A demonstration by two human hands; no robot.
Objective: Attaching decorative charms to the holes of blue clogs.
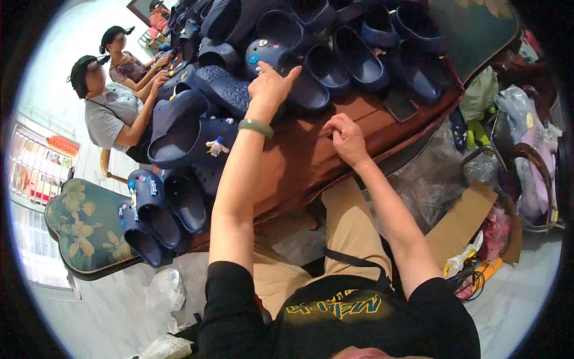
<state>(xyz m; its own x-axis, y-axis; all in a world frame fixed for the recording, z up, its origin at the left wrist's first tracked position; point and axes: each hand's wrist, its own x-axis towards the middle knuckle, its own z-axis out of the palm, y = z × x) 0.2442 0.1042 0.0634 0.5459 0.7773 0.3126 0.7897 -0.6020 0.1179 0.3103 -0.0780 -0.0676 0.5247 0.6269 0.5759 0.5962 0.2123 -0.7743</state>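
Note:
My left hand reaches over a navy clog that has small colourful charms on its toe. Two of its digits are stretched apart, and one tip is at the charms, seemingly touching them. A bangle circles that wrist. My right hand hovers above the brown table cover, its fingers curled together; whatever may be between them is hidden. Left of my left forearm lie a large navy clog and another clog with a white character charm. An upturned clog shows its patterned sole.
Many navy clogs crowd the table's far side. Several charm-covered clogs stand near a floral-padded seat at left. Two people work at the far left. Plastic bags and cardboard lie at right. A dark flat rectangle rests on the table.

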